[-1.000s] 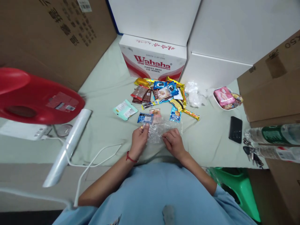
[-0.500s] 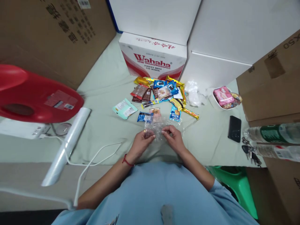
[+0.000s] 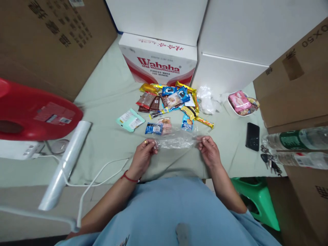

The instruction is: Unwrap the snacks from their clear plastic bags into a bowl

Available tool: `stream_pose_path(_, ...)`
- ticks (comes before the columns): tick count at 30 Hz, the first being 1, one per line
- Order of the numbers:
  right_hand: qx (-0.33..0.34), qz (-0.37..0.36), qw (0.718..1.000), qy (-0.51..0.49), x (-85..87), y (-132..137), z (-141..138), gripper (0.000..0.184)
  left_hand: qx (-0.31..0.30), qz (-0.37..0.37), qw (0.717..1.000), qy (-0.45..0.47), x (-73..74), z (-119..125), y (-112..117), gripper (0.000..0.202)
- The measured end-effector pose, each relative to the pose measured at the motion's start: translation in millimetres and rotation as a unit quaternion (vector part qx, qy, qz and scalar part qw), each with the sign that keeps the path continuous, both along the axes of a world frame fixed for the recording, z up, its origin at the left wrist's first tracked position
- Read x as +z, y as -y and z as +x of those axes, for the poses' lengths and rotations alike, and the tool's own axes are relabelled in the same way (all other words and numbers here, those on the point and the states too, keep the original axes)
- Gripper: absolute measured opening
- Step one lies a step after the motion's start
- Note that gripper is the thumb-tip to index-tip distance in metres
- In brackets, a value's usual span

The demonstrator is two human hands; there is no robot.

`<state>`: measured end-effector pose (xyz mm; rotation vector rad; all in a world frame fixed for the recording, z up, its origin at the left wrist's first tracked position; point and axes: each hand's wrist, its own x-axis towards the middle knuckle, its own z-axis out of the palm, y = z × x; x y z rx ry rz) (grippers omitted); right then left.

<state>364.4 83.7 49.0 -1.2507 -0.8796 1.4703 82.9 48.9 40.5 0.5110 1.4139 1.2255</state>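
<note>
A clear plastic bag [image 3: 176, 140] is stretched sideways between my two hands, just above the cloth. My left hand [image 3: 143, 153] pinches its left end, and my right hand [image 3: 209, 150] pinches the right end. Right behind the bag lie a blue snack packet [image 3: 153, 128] and a pink one [image 3: 165, 125], the pink one partly seen through the plastic. Farther back is a pile of wrapped snacks [image 3: 174, 100] in brown, blue and yellow wrappers. A mint-green pouch [image 3: 130, 120] lies left of them.
Crumpled clear plastic [image 3: 208, 102] and a white bowl [image 3: 230, 108] of snacks stand right of the pile. A phone [image 3: 252, 136], keys [image 3: 270, 160] and bottles [image 3: 297, 139] are at right. A red jug [image 3: 38, 109], plastic roll [image 3: 65, 164] and white cable [image 3: 102, 174] are at left. Boxes [image 3: 159, 61] close the back.
My hands have moved apart, left and right, and the crumpled plastic between them is now pulled out wide. The view has shifted slightly to the right.
</note>
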Motion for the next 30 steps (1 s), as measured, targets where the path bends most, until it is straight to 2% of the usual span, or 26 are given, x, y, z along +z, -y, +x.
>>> stream_pose_path(3, 0.02, 0.024, 0.999, 0.03, 2.6, 10.6, 0.8, 0.034, 0.077, 0.021, 0.987, -0.14, 5.5, 0.5, 1.3, 0.039)
stream_pose_path(4, 0.036, 0.044, 0.997, 0.046, 4.3, 14.9, 0.0, 0.033, 0.082, 0.034, 0.98, -0.18, 9.3, 1.5, 2.9, 0.039)
stream_pose_path(6, 0.088, 0.095, 0.988, 0.087, 8.4, 24.2, -3.7, 0.028, 0.025, 0.029, 0.98, -0.193, 18.7, 6.3, 6.4, 0.041)
stream_pose_path(9, 0.213, 0.194, 0.945, 0.155, 11.1, 37.7, -15.7, 0.021, -0.123, -0.058, 0.99, -0.022, 31.1, 21.1, 7.1, 0.064)
stream_pose_path(11, 0.296, 0.258, 0.9, 0.19, 8.4, 45.6, -26.6, 0.019, -0.162, -0.109, 0.978, 0.067, 34.2, 33.4, 3.0, 0.075)
stream_pose_path(14, 0.374, 0.306, 0.842, 0.239, 2.7, 55.7, -37.4, 0.023, -0.186, -0.093, 0.977, 0.04, 29.8, 47.1, -5.0, 0.061)
stream_pose_path(17, 0.405, 0.302, 0.824, 0.257, 8.1, 62.0, -30.6, 0.025, -0.22, -0.027, 0.974, -0.046, 20.8, 50.8, -8.6, 0.04)
stream_pose_path(19, 0.389, 0.291, 0.838, 0.247, 20.0, 61.5, -17.6, 0.028, -0.24, 0.014, 0.964, -0.109, 17.2, 50.2, -7.9, 0.032)
stream_pose_path(21, 0.309, 0.291, 0.864, 0.271, 33.5, 55.1, -4.4, 0.031, -0.258, 0.058, 0.947, -0.179, 17.7, 50.3, -5.7, 0.027)
stream_pose_path(22, 0.261, 0.296, 0.868, 0.301, 38.9, 49.6, 0.1, 0.034, -0.261, 0.076, 0.94, -0.206, 19.5, 51.2, -4.5, 0.026)
stream_pose_path(24, 0.196, 0.312, 0.852, 0.372, 44.0, 35.3, 3.3, 0.047, -0.267, 0.107, 0.926, -0.242, 24.6, 54.4, -2.0, 0.024)
stream_pose_path(25, 0.191, 0.323, 0.839, 0.395, 43.5, 27.4, 2.1, 0.052, -0.271, 0.122, 0.921, -0.252, 27.2, 56.2, -0.8, 0.024)
stream_pose_path(27, 0.211, 0.336, 0.828, 0.396, 38.0, 12.6, -3.2, 0.04, -0.271, 0.142, 0.915, -0.263, 30.9, 58.2, 1.3, 0.025)
stream_pose_path(29, 0.222, 0.324, 0.847, 0.359, 30.0, 2.0, -8.1, 0.022, -0.259, 0.147, 0.914, -0.274, 31.7, 55.8, 3.2, 0.026)
stream_pose_path(30, 0.217, 0.303, 0.865, 0.337, 26.1, -1.3, -9.5, 0.022, -0.246, 0.145, 0.916, -0.282, 31.1, 52.7, 4.2, 0.028)
